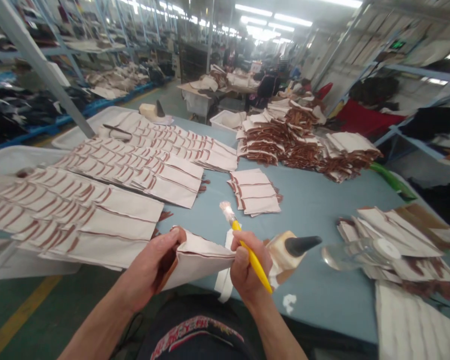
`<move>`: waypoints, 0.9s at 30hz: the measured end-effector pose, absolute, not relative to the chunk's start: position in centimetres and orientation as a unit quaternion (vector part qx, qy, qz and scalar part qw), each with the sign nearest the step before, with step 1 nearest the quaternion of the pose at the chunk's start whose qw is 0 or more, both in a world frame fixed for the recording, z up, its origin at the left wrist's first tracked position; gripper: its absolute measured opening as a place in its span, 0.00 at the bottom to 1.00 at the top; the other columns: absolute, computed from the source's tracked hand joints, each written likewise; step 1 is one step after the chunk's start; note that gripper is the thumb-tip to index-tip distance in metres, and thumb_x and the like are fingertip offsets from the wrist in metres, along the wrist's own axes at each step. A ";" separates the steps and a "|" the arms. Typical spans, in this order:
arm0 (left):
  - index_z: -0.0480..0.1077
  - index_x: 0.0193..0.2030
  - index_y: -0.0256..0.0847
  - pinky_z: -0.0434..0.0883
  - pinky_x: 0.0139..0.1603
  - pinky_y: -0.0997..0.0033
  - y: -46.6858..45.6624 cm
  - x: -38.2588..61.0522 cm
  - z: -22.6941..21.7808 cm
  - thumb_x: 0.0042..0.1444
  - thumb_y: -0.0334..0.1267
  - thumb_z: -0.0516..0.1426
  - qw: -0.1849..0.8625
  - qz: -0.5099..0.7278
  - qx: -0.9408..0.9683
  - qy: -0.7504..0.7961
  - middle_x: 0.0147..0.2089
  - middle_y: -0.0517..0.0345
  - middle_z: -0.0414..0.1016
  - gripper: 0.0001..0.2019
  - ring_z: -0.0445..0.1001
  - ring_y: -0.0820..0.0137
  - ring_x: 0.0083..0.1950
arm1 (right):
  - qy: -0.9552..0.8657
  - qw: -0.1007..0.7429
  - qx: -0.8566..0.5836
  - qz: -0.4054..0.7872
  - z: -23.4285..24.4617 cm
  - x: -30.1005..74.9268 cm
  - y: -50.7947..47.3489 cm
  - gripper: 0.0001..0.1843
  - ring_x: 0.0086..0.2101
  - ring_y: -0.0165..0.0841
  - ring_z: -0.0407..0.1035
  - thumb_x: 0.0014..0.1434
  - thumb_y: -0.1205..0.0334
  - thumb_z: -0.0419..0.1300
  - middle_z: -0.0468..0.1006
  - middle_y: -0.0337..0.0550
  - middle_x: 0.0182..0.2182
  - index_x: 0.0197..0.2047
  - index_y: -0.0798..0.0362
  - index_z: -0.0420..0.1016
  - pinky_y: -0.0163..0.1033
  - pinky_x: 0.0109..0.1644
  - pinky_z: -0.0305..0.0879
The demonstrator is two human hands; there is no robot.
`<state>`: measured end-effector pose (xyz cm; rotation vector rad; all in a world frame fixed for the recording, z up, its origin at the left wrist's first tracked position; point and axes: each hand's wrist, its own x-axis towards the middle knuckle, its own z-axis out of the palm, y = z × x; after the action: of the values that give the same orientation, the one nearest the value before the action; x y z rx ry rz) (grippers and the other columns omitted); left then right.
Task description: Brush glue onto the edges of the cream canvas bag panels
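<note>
My left hand [150,265] is closed around the left end of a cream fabric piece [198,257] with brown edging, held up above the table's front edge. In my right hand [249,265] is a yellow-handled brush [255,265], its bristles coated white and pointing away from me. The right fingers also meet the right end of the fabric piece; whether they pinch it I cannot tell. Just right of that hand sits a cream glue bottle [285,250] with a black conical nozzle. A small stack of similar pieces [257,192] lies beyond the brush.
Overlapping rows of cream pieces [123,205] cover the table's left side. Tall piles [281,132] stand at the back. At the right are a clear bottle [354,254] lying down and more stacked pieces [405,232]. A white blob [289,302] marks the blue tabletop [311,205].
</note>
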<state>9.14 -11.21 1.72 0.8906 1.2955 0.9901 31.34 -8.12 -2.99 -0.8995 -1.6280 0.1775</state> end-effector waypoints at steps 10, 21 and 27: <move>0.77 0.28 0.46 0.72 0.32 0.67 -12.4 10.5 3.8 0.63 0.56 0.62 0.532 0.357 0.545 0.541 0.27 0.57 0.77 0.19 0.73 0.62 0.31 | -0.563 0.655 -0.451 0.225 -1.9 31.6 -8.4 0.17 0.28 0.32 0.75 0.79 0.52 0.53 0.79 0.37 0.29 0.51 0.50 0.80 0.37 0.33 0.73; 0.64 0.28 0.49 0.71 0.31 0.68 -13.1 11.2 1.2 0.66 0.29 0.54 0.153 0.431 0.741 0.492 0.24 0.63 0.71 0.15 0.73 0.67 0.25 | -0.469 0.693 -0.412 0.361 5.0 31.2 -11.6 0.21 0.14 0.24 0.61 0.78 0.48 0.60 0.67 0.28 0.16 0.35 0.50 0.80 0.28 0.20 0.59; 0.64 0.31 0.48 0.69 0.30 0.67 -13.4 11.0 0.4 0.66 0.22 0.53 0.046 0.428 0.779 0.457 0.25 0.63 0.72 0.16 0.72 0.68 0.26 | -0.529 0.658 -0.437 0.309 3.7 30.3 -13.6 0.17 0.15 0.26 0.61 0.78 0.51 0.59 0.68 0.29 0.17 0.38 0.49 0.80 0.31 0.20 0.61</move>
<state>11.00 -13.42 0.37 2.3772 1.3938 1.3070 30.34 -13.63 3.71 -0.9891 -1.1976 0.7006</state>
